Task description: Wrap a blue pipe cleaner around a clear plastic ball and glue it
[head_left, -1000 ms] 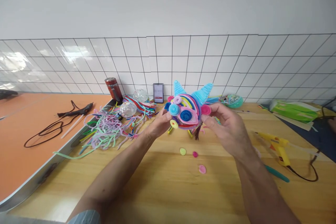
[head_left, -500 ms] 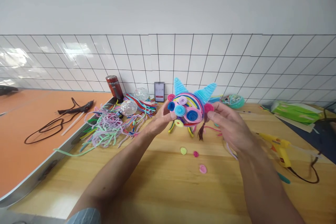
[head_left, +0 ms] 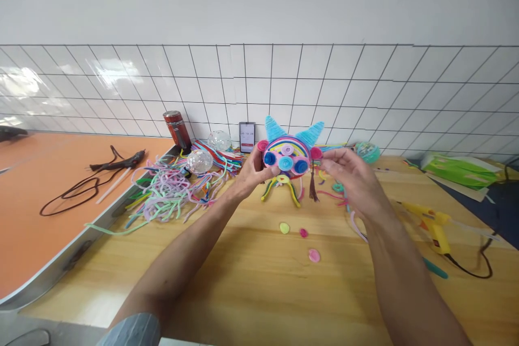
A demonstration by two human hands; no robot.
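Note:
Both my hands hold up a round pipe-cleaner figure (head_left: 288, 154) above the wooden table (head_left: 259, 286). It has two light-blue horns, striped coloured bands, blue and pink coiled discs on its face, and thin legs and a brown tassel hanging below. My left hand (head_left: 252, 170) grips its left side with fingers curled. My right hand (head_left: 348, 175) pinches its right side near a pink disc. Below, three loose coiled discs lie on the table: a yellow disc (head_left: 284, 227), a small magenta disc (head_left: 303, 233) and a pink disc (head_left: 314, 255).
A tangle of pipe cleaners (head_left: 170, 197) lies left, with two clear balls (head_left: 199, 161), a red-capped jar (head_left: 173, 128) and a phone (head_left: 246, 137) against the tiled wall. A yellow glue gun (head_left: 432, 223) and green packet (head_left: 456, 170) sit right. A black glue gun (head_left: 117, 164) rests on the orange table (head_left: 36, 238).
The figure has tilted upright and moved slightly farther from me, its legs and tassel now hanging free. My right hand shifted from under it to its right side.

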